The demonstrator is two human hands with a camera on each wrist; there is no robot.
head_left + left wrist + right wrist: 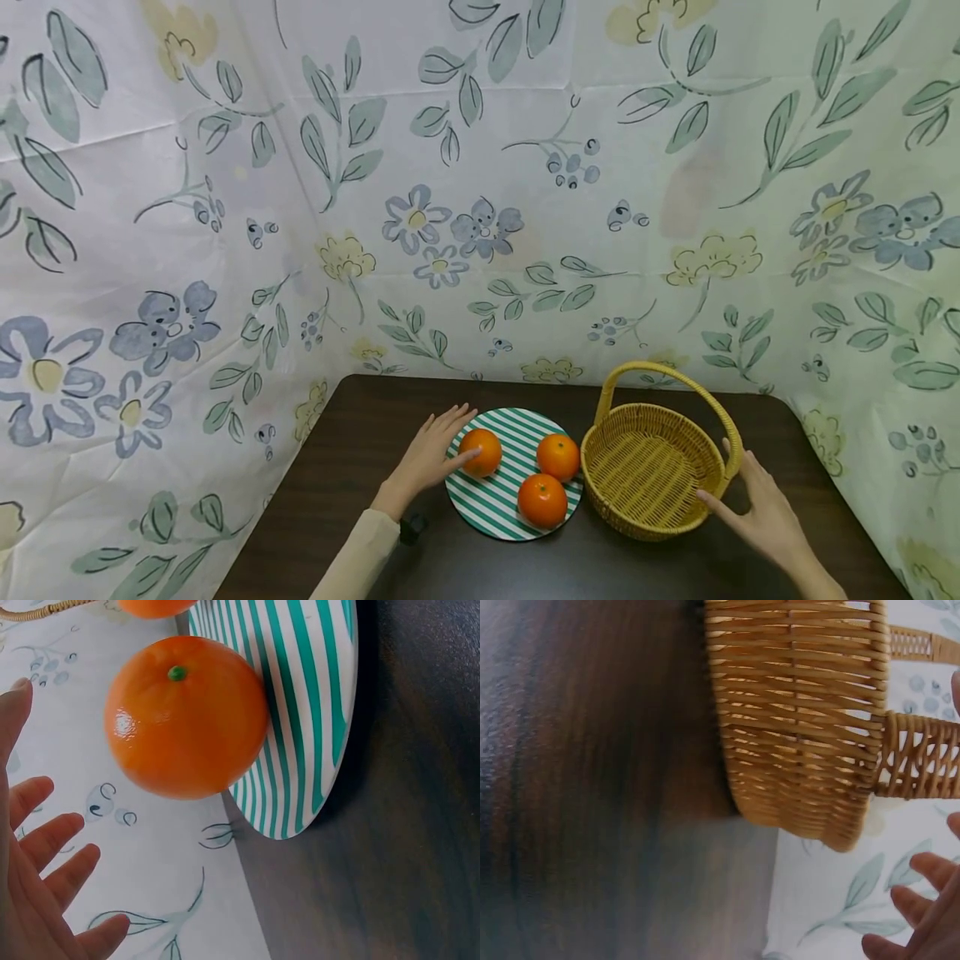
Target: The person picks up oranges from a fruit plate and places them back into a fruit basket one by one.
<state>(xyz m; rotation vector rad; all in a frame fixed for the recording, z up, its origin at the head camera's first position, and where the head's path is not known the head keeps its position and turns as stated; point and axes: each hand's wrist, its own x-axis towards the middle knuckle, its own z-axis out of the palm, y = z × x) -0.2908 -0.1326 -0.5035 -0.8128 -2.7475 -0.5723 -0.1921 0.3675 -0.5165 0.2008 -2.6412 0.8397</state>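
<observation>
Three oranges sit on a round plate (489, 515) with green and white stripes. My left hand (426, 458) hovers at the plate's left side by the nearest orange (486, 454), thumb and fingers spread. The left wrist view shows a gap between those fingers and the orange (186, 720). The other two oranges, one behind (558, 457) and one in front (542, 501), lie on the plate's right half. My right hand (768, 510) is at the right side of an empty wicker basket (652, 467), fingers spread around the handle's base; whether it touches cannot be told.
The basket's arched handle (667, 368) stands upright, and the basket sits just right of the plate. All stand on a dark wooden table (337, 467). Floral cloth (480, 317) hangs behind the table and along both sides.
</observation>
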